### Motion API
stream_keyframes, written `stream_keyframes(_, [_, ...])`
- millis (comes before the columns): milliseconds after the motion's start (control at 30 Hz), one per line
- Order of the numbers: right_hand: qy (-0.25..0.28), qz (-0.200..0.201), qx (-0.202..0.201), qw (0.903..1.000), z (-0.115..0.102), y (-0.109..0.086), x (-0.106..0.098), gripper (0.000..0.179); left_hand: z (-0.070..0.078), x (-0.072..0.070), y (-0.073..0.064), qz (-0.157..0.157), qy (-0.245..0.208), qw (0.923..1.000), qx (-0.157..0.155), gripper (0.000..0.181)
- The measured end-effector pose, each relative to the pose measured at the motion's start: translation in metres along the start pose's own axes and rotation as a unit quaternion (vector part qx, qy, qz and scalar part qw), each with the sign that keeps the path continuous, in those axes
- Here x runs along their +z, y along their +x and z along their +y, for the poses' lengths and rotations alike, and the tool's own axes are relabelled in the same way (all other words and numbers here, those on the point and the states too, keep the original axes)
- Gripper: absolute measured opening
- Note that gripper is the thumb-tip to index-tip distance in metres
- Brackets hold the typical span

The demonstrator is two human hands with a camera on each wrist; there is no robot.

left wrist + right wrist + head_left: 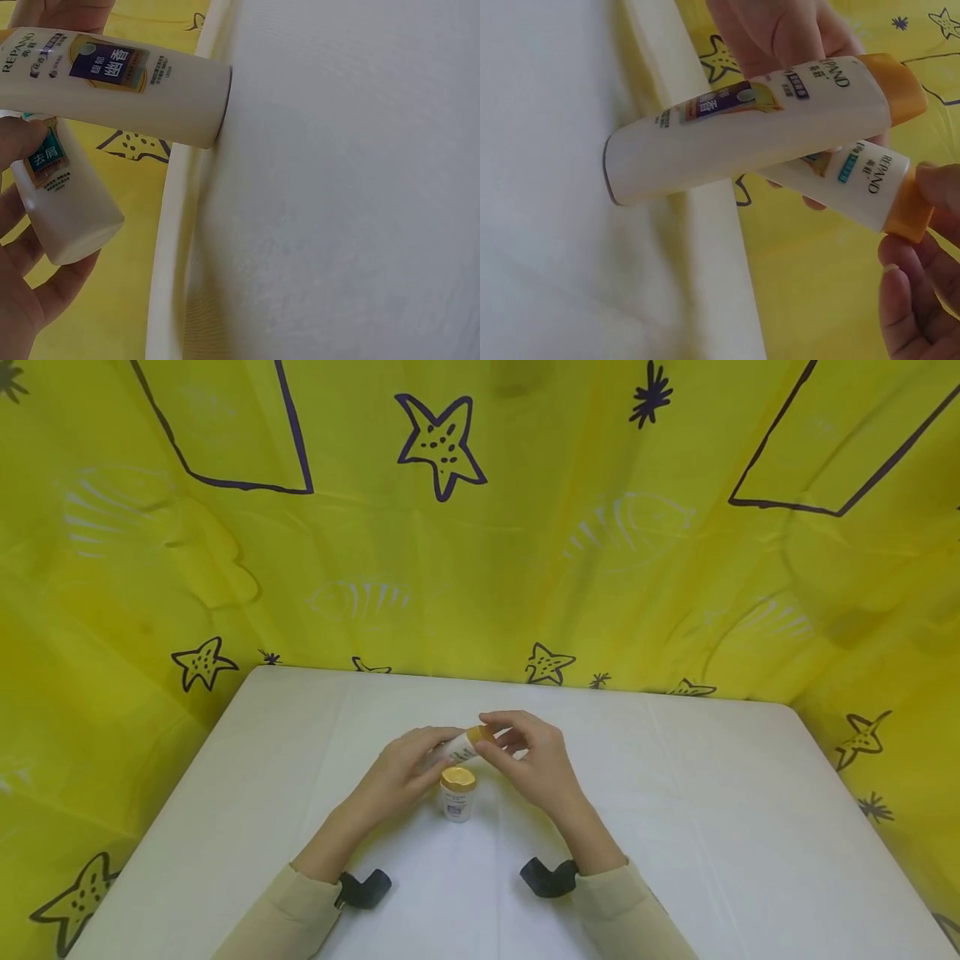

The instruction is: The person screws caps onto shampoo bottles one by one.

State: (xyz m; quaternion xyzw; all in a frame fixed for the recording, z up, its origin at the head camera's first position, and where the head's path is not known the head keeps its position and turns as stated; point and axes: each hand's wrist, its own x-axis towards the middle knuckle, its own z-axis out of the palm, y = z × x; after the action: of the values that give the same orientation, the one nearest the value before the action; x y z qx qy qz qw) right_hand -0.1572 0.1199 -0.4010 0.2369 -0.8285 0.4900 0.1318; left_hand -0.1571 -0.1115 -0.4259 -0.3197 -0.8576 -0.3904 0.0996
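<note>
My left hand (396, 770) grips the white body of a small shampoo bottle (459, 747), thumb on one side and fingers beneath. The bottle is tilted, its gold-orange cap (910, 208) up toward the right. At that cap, the thumb and fingers of my right hand (538, 762) pinch it from both sides. The left wrist view shows a green label patch on the held bottle (75, 206). A second white bottle (457, 802), also gold-capped, stands upright on the table just in front of the hands. Its purple label patch (112, 67) faces the wrists.
A white-covered table (645, 827) spreads out on all sides of the hands. Behind it and at both sides hangs a yellow curtain (510, 568) printed with starfish and fish. Black wrist cameras (365, 889) sit at the beige sleeve cuffs (300, 893).
</note>
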Motion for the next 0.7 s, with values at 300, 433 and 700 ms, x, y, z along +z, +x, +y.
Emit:
stream_keyframes(300, [0.025,0.040,0.043,0.9979,-0.004,-0.002,0.005,0.023,0.002,0.000,0.001,0.014,0.042,0.9987,0.026,0.038])
stream_keyframes(433, [0.045,0.010,0.010,0.9989,-0.001,0.000,0.002,0.029,-0.001,-0.002,0.001,0.007,0.001,1.0000,0.003,0.037])
stream_keyframes(700, [-0.013,-0.041,-0.142,0.9889,0.002,0.002,-0.006,0.034,-0.011,-0.013,0.002,-0.070,-0.169,0.9816,-0.055,0.036])
